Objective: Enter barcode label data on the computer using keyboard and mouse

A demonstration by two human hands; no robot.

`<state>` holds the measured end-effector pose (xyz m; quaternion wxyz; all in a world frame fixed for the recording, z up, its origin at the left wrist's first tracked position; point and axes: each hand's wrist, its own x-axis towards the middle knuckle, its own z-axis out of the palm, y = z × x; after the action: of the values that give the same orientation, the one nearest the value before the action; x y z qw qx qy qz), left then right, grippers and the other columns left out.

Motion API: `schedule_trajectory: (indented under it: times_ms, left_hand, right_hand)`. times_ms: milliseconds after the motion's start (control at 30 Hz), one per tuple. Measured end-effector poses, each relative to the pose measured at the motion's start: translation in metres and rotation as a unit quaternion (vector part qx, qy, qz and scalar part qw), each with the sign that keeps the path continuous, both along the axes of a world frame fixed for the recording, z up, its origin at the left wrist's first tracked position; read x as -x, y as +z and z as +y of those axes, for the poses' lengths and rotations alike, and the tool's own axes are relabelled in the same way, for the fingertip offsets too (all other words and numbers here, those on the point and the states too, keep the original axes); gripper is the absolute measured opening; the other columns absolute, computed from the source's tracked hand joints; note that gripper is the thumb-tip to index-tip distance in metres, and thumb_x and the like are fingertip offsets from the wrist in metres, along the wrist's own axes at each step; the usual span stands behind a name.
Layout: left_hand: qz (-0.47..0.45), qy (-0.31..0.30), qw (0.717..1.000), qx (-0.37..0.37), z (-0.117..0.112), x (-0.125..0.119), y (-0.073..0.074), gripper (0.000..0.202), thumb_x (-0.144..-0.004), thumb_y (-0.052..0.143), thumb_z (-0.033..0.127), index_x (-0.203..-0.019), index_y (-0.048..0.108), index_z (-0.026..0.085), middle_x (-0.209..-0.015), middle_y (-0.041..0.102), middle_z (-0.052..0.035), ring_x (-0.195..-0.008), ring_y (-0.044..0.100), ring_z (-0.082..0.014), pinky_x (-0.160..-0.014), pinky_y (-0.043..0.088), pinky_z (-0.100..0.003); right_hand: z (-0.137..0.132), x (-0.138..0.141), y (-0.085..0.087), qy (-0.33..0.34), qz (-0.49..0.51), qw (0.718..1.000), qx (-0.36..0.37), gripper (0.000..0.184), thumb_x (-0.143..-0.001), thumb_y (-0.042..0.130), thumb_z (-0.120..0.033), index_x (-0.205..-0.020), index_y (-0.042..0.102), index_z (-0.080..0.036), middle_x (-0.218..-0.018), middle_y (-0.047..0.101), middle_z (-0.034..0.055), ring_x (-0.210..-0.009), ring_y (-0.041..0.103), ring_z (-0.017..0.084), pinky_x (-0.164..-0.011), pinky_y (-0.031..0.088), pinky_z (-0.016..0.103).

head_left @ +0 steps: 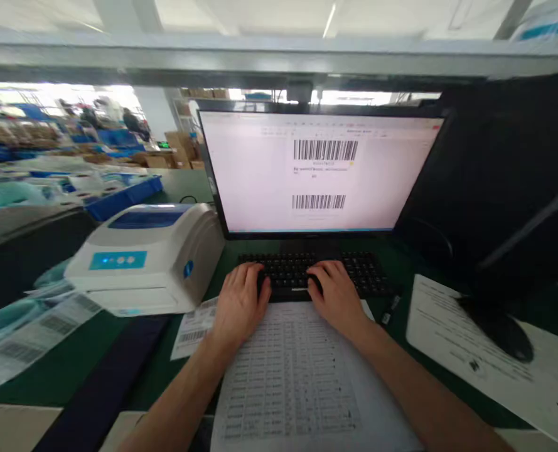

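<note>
Black keyboard (285, 269) under left hand (240, 298) and right hand (338, 295), unclenched, grasping nothing; printed list (285, 373) close below, probably for reading

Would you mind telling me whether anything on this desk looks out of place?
I see nothing spilled or damaged. A label sheet between the printer and the left hand looks slightly untidy, because it lies at an angle to the keyboard.

Left hand (241, 300) and right hand (336, 295) on keyboard (285, 271). Monitor (260, 179) behind, displaying two barcodes (326, 150). Printer (132, 276) to left; printed list (288, 383) below keyboard.
</note>
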<state>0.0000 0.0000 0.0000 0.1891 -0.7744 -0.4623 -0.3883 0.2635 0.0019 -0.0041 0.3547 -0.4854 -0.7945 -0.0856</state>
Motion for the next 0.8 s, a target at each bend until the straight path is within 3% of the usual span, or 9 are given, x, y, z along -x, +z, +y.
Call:
schedule_trajectory:
  times_ms: [233,400,633,800]
  left_hand:
    - [-0.003,-0.007,1.000,0.013,-0.003,-0.001,0.000,0.014,-0.115,0.059,0.022,-0.129,0.062,0.020,-0.119,0.078,-0.0138,-0.109,0.075,-0.0347,-0.094,0.064,-0.053]
    - [-0.008,-0.004,1.000,0.017,-0.004,-0.001,0.002,0.012,-0.115,0.059,0.022,-0.126,0.063,0.021,-0.116,0.077,-0.0121,-0.107,0.074,-0.0334,-0.093,0.063,-0.051]
    - [-0.020,-0.013,0.999,0.026,-0.003,-0.002,0.001,0.011,-0.115,0.059,0.023,-0.125,0.064,0.021,-0.116,0.076,-0.0119,-0.106,0.073,-0.0329,-0.093,0.063,-0.050]
    - [-0.002,0.003,0.999,0.034,-0.002,-0.012,-0.002,0.029,-0.111,0.071,0.032,-0.135,0.062,0.019,-0.127,0.076,-0.0168,-0.118,0.074,-0.0381,-0.099,0.064,-0.056]
  right_hand:
    - [0.010,0.001,0.002,-0.007,-0.013,1.000,0.009,0.032,-0.115,0.059,-0.025,-0.139,0.079,-0.019,-0.141,0.073,0.0160,-0.135,0.063,0.037,-0.119,0.062,0.060]
    - [0.013,0.003,0.003,0.011,-0.029,0.999,0.006,0.031,-0.114,0.060,-0.024,-0.133,0.084,-0.019,-0.154,0.069,0.0173,-0.145,0.057,0.041,-0.125,0.057,0.069]
    - [-0.001,0.007,0.008,0.091,-0.033,0.995,-0.011,0.022,-0.112,0.064,-0.022,-0.119,0.085,-0.024,-0.151,0.073,0.0106,-0.144,0.060,0.034,-0.126,0.060,0.061]
    - [0.002,0.006,0.008,0.077,0.025,0.996,-0.024,0.025,-0.115,0.058,-0.021,-0.124,0.081,-0.023,-0.140,0.075,0.0114,-0.135,0.063,0.032,-0.118,0.064,0.057]
